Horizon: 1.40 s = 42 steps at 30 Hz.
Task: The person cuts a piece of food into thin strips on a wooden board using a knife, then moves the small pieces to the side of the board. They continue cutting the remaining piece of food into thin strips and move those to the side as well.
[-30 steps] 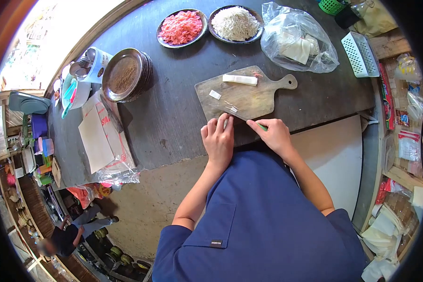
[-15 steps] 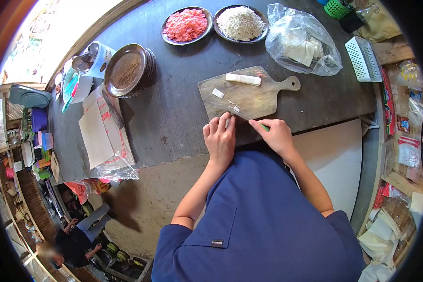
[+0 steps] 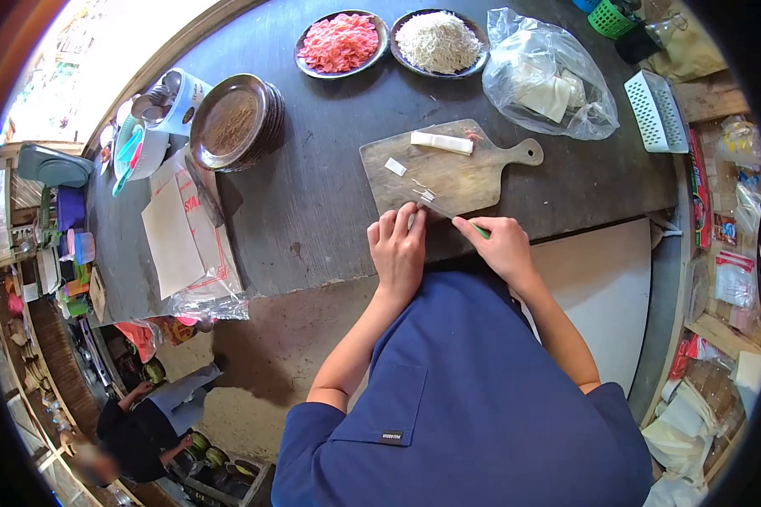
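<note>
My right hand [image 3: 500, 248] is closed around the green handle of a knife [image 3: 439, 209], whose blade points left over the near edge of a wooden cutting board [image 3: 473, 179]. Close by the blade tip, my left hand [image 3: 397, 252] has its fingers curled together at the board's edge; what they pinch is hidden. Thin white slivers [image 3: 427, 195] lie beside the blade. Farther up the board are a small flat white piece [image 3: 395, 166] and a longer white block [image 3: 442, 143].
Beyond the board stand a plate of pink shreds [image 3: 339, 44], a plate of whitish shreds [image 3: 437, 43] and a plastic bag [image 3: 552, 80] with pale blocks. Stacked brown plates [image 3: 231, 122] and another knife [image 3: 205, 193] on cardboard are at left. A person [image 3: 135, 431] is lower left.
My hands and the knife keep nearly the same place at the board. The view shifts slightly, and the person at lower left has moved a little to the right.
</note>
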Each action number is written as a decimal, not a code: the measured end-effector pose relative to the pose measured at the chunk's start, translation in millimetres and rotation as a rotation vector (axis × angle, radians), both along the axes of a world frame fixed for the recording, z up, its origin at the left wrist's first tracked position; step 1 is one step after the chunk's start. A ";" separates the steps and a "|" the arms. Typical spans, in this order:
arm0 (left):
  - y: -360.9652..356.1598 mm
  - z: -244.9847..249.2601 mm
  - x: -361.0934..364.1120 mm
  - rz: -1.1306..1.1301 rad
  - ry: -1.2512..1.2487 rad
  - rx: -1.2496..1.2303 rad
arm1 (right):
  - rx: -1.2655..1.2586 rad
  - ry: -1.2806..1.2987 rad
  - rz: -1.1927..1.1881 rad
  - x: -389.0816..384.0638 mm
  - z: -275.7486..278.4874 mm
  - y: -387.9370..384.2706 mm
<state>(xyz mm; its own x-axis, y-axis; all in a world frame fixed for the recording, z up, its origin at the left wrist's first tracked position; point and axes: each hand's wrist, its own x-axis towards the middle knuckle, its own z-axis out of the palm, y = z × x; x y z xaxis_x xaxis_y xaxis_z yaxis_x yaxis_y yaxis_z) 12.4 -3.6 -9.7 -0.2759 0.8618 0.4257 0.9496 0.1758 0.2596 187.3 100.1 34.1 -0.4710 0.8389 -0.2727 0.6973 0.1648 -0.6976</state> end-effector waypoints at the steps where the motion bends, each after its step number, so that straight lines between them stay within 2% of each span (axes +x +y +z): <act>1: -0.9 0.0 0.0 0.002 -0.010 0.004 | -0.014 -0.031 0.000 6.0 3.9 -0.7; 3: -1.6 -0.9 -0.3 0.001 -0.010 0.003 | -0.061 -0.114 0.009 13.5 13.1 -0.9; 9: -2.1 0.4 0.8 -0.004 0.011 -0.013 | -0.039 -0.029 -0.010 2.1 -8.4 0.3; 13: -0.9 0.0 -0.3 -0.002 0.006 -0.004 | -0.027 -0.021 -0.010 -4.8 -2.3 1.8; 19: -0.9 -0.1 0.2 0.004 0.021 0.001 | -0.023 -0.117 0.003 14.6 5.1 -3.3; 25: -1.7 0.1 -0.2 0.006 0.019 0.005 | -0.022 -0.028 0.012 -4.0 -6.9 1.6; 34: -2.1 -0.5 0.8 0.001 -0.009 0.023 | -0.040 -0.113 0.005 10.5 0.6 0.1; 42: -0.4 -3.7 -1.3 0.015 -0.003 0.059 | 0.044 -0.029 0.006 4.5 -2.1 3.1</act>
